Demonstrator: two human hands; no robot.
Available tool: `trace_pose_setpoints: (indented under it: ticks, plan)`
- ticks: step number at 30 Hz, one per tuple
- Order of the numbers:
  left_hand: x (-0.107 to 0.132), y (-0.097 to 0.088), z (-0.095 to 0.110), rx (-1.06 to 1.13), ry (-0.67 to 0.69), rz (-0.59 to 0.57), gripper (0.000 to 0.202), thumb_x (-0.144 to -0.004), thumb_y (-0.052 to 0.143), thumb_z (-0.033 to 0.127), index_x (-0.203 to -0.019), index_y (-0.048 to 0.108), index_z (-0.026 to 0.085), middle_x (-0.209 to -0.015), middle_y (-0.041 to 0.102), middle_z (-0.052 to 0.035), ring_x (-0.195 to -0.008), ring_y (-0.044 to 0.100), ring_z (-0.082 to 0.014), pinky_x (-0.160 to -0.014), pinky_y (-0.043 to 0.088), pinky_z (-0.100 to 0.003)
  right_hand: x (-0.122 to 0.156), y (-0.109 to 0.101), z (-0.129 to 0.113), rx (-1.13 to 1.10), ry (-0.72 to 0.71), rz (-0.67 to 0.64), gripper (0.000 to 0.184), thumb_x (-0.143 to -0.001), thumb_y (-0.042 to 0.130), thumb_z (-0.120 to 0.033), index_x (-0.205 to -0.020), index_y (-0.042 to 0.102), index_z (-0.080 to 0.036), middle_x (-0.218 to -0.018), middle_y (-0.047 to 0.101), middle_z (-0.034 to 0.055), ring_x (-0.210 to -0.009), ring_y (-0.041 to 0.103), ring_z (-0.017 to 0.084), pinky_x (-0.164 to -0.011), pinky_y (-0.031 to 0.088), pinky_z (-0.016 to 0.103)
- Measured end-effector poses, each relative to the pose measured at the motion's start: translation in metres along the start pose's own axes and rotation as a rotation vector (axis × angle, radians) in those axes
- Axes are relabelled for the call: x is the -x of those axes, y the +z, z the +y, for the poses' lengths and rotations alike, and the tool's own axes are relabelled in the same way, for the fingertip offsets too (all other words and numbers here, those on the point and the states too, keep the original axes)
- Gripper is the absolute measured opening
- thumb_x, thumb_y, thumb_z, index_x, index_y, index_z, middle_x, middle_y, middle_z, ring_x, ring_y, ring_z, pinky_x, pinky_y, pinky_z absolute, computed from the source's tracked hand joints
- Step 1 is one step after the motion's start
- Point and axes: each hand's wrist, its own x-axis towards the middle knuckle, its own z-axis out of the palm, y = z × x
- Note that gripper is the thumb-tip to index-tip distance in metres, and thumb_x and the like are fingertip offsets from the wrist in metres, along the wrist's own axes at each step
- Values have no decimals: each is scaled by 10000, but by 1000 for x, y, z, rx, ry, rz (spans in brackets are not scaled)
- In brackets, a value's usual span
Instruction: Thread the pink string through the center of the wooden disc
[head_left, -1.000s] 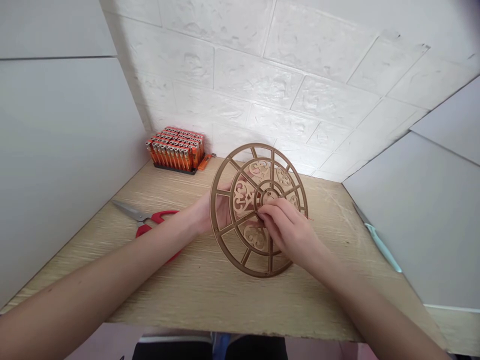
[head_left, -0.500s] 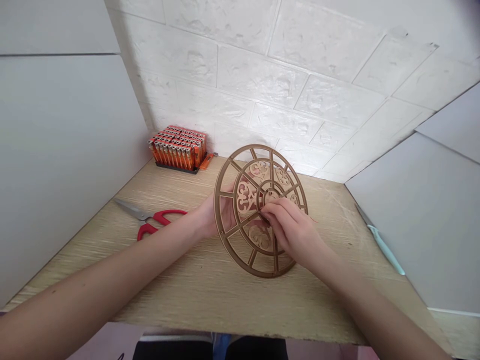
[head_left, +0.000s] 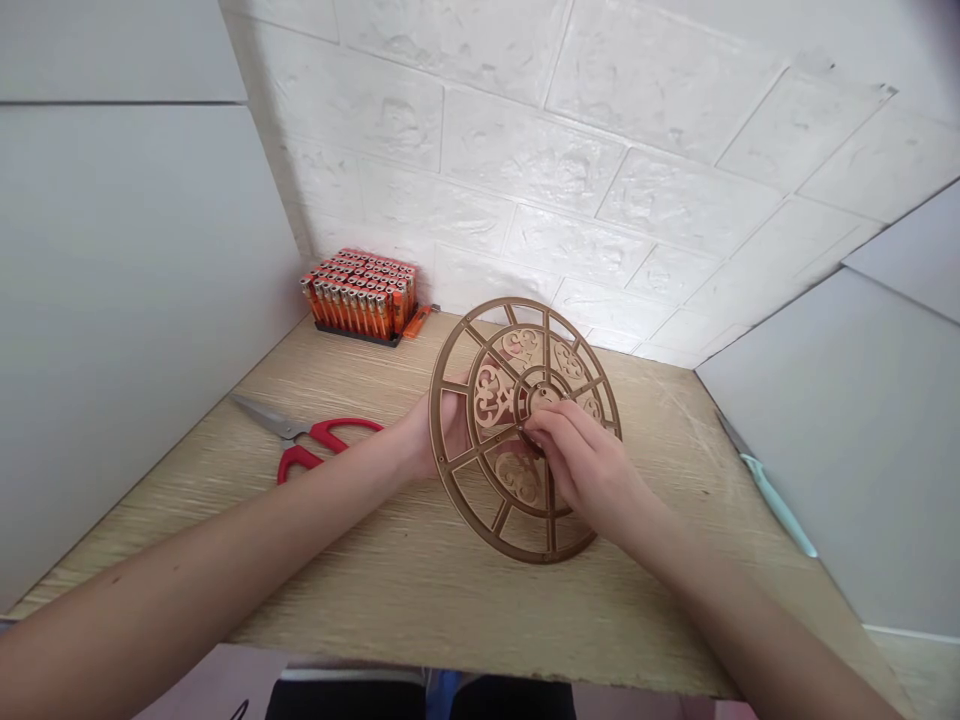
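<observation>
A brown round openwork frame (head_left: 451,463), like a wheel with spokes and scroll-patterned panels, is held upright and tilted above the table. My left hand (head_left: 439,430) reaches behind it and supports it from the far side; most of its fingers are hidden by the frame. At the hub, my right hand (head_left: 581,450) is closed, with thumb and fingertips pinched together against the centre. Whatever sits between those fingertips, if anything, is too small to make out.
Red-handled scissors (head_left: 300,440) lie left of the frame, partly under my left forearm. Behind them stands a black tray of orange lighters (head_left: 360,300), with one loose orange lighter (head_left: 417,321) beside it. A knife with a mint handle (head_left: 780,505) lies along the right panel.
The whole view has shifted slightly. Both hands stay at the frame, and my right fingers remain pinched at its hub.
</observation>
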Motion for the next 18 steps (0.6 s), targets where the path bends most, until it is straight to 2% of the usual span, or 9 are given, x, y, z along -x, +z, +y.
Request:
trace_pose_setpoints:
  ticks: [6, 11, 18]
  plan:
    - [4, 5, 1, -19, 16, 7, 398, -891, 360, 342, -1134, 602, 140, -919, 626, -121, -856, 606, -174, -791, 503, -298, -1, 0, -1, 17, 13, 7, 231, -871, 377, 17, -1014, 518, -99, -1027, 519, 121, -962, 509, 196, -828, 458, 316]
    - [2, 1, -1, -32, 34, -27, 389, -868, 410, 359, -1115, 611, 134, -893, 628, -121, -853, 603, -184, -771, 508, -299, 0, 0, -1, 33, 6, 13, 243, -874, 382, 15, -1033, 526, -98, -1046, 523, 122, -977, 513, 196, -838, 459, 312]
    - [4, 6, -2, -38, 31, -26, 390, -869, 423, 378, -1093, 617, 126, -875, 627, -117, -838, 602, -176, -749, 508, -281, -1, -5, -3, 41, -19, 23, 226, -881, 396, 3, -1035, 530, -94, -1038, 532, 117, -967, 520, 186, -847, 461, 297]
